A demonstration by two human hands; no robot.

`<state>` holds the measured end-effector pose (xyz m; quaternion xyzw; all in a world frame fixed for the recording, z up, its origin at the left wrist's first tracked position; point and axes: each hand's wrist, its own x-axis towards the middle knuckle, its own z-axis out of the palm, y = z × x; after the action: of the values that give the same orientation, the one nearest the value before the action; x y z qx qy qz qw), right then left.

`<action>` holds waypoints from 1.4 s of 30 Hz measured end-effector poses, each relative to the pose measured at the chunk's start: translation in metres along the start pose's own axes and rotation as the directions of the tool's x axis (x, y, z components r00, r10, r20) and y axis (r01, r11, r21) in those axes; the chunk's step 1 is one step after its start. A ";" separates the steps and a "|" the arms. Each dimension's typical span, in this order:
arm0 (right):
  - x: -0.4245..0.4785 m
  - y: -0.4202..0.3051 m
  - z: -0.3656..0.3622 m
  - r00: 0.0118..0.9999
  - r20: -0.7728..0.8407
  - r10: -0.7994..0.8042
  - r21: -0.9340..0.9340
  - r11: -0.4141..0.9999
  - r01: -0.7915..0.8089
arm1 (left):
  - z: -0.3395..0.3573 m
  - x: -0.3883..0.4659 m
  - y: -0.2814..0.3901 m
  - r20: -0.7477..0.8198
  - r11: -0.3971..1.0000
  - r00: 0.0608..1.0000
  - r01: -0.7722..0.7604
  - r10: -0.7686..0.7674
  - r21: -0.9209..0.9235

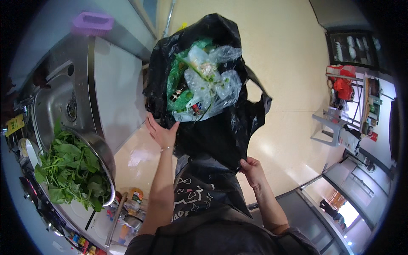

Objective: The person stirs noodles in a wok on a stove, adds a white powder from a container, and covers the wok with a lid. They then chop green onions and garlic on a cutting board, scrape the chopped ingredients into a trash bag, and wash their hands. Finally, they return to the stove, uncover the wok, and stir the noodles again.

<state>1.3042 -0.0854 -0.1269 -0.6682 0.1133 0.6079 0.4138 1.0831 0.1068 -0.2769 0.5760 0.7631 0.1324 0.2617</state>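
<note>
A black plastic bag (204, 137) hangs wide before me, its mouth facing up. Inside lie a green plastic bag (173, 75), crumpled clear plastic bags (228, 87), a green stalk (193, 67) and bits of food waste. A dark bottle-like thing (178, 92) shows among them. My left hand (162, 132) is at the bag's near left side, fingers and thumb spread against the plastic. At the near right, my right hand (251, 169) pinches the bag's rim between thumb and fingers. A looped bag handle (263, 92) stands out on the right.
A steel bowl (106, 159) heaped with leafy greens (71, 169) sits by the sink (54, 102) on my left. A purple brush (93, 23) rests on the ledge. A grey plastic stool (328, 129) stands right. Bottles (136, 195) are at lower left. A person (333, 212) appears through the doorway.
</note>
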 end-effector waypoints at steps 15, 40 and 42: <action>0.207 -0.106 -0.079 0.950 -0.224 0.218 0.097 0.975 -0.201 | -0.167 0.065 0.183 0.044 0.778 0.999 0.024 0.005 -0.627; -0.089 -0.399 0.011 0.516 0.410 -0.752 -0.024 0.557 0.830 | -0.288 0.099 0.310 0.234 0.672 0.972 0.162 0.018 -0.723; -0.073 -0.397 0.014 0.546 0.472 -0.693 -0.038 0.602 0.797 | -0.265 0.094 0.307 0.337 0.701 0.936 0.177 0.096 -0.691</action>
<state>1.5366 0.1492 0.1047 -0.5543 -0.3502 0.5060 0.5604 1.1665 0.3146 0.0742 0.4269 0.6061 0.3067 0.5970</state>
